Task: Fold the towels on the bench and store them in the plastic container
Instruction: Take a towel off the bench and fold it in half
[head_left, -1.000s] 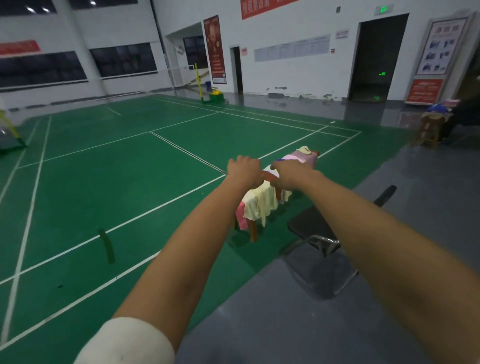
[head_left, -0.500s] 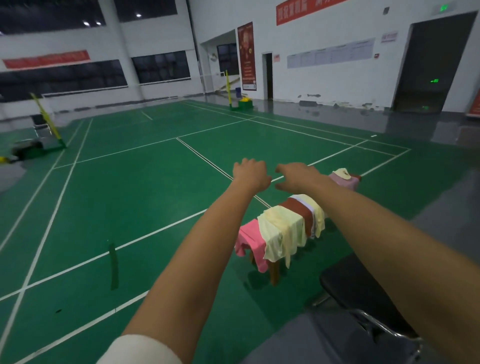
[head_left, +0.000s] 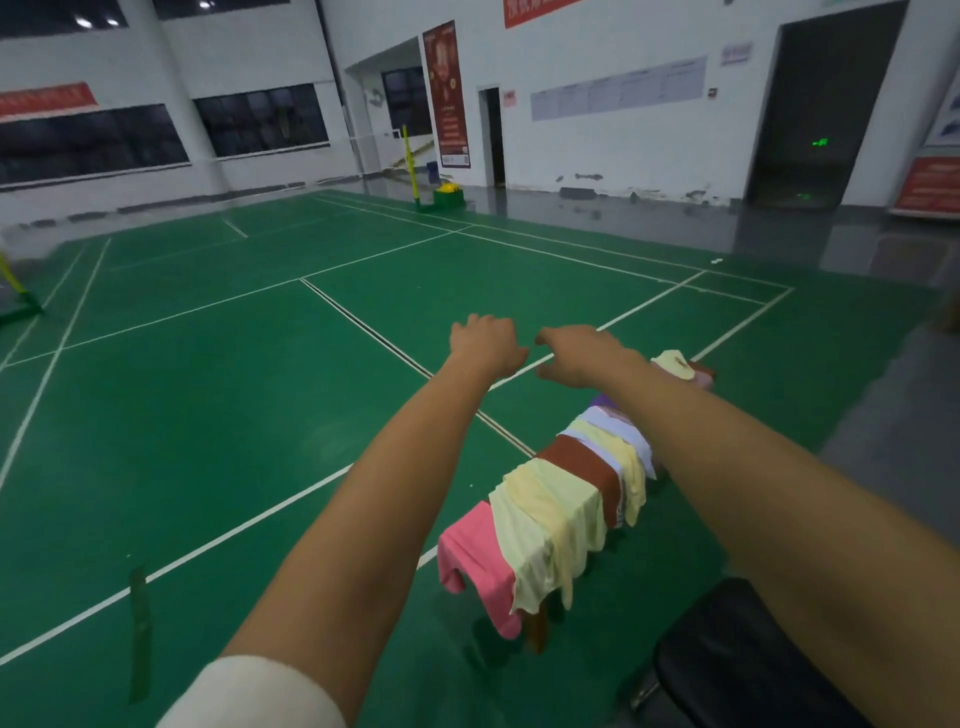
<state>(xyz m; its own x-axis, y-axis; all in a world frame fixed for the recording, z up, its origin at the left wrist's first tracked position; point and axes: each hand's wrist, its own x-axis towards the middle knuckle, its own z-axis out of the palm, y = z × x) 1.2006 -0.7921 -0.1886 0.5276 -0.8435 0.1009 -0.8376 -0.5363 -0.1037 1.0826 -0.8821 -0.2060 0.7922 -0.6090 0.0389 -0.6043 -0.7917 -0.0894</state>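
1. Green court floor with white lines fills the hall, running to white walls with dark windows on the far left and a dark doorway on the far right.
2. Grey floor borders the court on the right.
3. Both my arms stretch out ahead over the court, with the hands close together but apart.
4. My left hand hangs in the air with fingers loosely curled downward and holds nothing.
5. My right hand sits just right of it, fingers loosely bent and thumb apart, also gripping nothing.
6. A white sleeve covers my left upper arm at the near edge.
7. The bench stands below and right of my hands, on the green floor, almost hidden under cloth; only a brown leg shows at its near end.
8. The towels hang unfolded over it in a row: pink nearest, then pale yellow, brown, another pale yellow, white and purple, with one more pale yellow at the far end.
9. A black chair stands near right, partly behind my right forearm.
10. A yellow net post stands at the far court edge.
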